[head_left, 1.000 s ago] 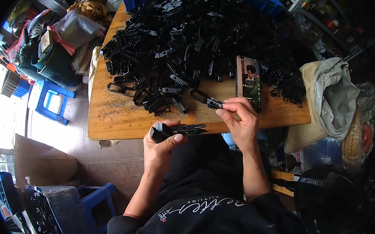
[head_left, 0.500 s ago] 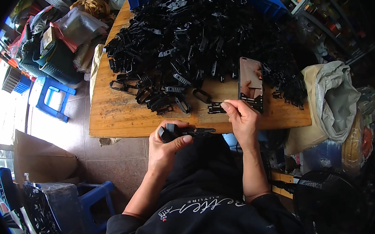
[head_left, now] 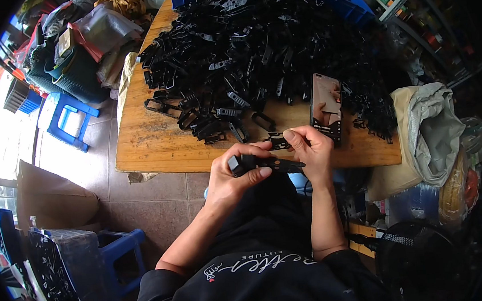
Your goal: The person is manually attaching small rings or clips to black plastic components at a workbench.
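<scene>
My left hand is wrapped round black plastic parts, blocky at the palm end and slim toward the right. My right hand pinches a flat black part with cut-outs between thumb and fingers. The left fingertips are right by that flat part's left end; whether they touch it I cannot tell. Both hands are at the near edge of a wooden table. Beyond them spreads a large heap of similar black plastic parts, with a few loose pieces at its near side.
A phone lies on the table just beyond my right hand. Blue crates stand behind the heap. An open woven sack is at the right. Left of the table are a blue stool and a brown bag.
My left hand has moved right and slightly up with its black parts, closing the gap to my right hand. The right hand stays nearly in place, still pinching the flat part.
</scene>
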Demonstrator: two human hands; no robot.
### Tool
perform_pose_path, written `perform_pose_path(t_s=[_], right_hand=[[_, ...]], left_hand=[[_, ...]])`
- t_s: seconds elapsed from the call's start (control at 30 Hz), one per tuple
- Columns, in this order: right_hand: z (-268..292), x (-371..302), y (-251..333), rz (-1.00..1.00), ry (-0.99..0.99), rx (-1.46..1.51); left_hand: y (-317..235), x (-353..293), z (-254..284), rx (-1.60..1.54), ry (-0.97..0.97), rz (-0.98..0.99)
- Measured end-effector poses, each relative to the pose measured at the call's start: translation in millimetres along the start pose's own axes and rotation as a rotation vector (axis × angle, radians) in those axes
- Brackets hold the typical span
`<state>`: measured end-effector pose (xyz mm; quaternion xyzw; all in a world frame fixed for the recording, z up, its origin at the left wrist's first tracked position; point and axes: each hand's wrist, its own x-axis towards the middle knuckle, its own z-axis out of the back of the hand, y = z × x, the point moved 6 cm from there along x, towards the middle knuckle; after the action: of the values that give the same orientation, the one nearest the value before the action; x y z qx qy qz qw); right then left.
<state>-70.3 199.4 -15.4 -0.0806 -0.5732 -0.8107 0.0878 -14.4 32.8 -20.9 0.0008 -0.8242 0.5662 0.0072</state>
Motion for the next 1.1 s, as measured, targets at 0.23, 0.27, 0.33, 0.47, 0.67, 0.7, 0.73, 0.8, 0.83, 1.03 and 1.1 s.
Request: perform_pose_path(t_s=[0.23,0.27,0.33,0.47,0.67,0.7,0.73,0.8,0.83,1.03,1.1], right_hand=[[2,2,-6,-0.128,0.049,0.142],[2,3,-2,-0.117,0.043,0.138],[4,3,-2,-0.102,0.017,0.133],[25,-2,11,-0.034,-0.102,0.18],[33,-17,57,0.223,-0.146,-0.097],[28,-18,64,0.291,-0.113,-0.138],[24,-19,63,0.26,-0.058,-0.173],[15,-19,62,0.275,0.013,-0.206],[10,-20,61,0.297,0.039,-0.222],[1,-20,63,0.41,0.014,-0.266],[-3,-20,66,0.437,0.021,-0.257]], left_hand=[[13,5,-2,0.064,0.001,0.047],[15,5,-2,0.048,-0.001,0.083],[17,4,2,0.099,-0.04,0.087],[18,6,13,-0.033,-0.186,0.11],[11,1,7,-0.159,-0.195,0.112],[11,0,6,-0.179,-0.196,0.112],[10,-1,4,-0.178,-0.196,0.111],[10,-3,1,-0.086,-0.17,0.111],[13,-3,1,-0.084,-0.17,0.113],[11,-8,1,-0.122,-0.136,0.128],[13,-8,4,-0.189,-0.14,0.15]])
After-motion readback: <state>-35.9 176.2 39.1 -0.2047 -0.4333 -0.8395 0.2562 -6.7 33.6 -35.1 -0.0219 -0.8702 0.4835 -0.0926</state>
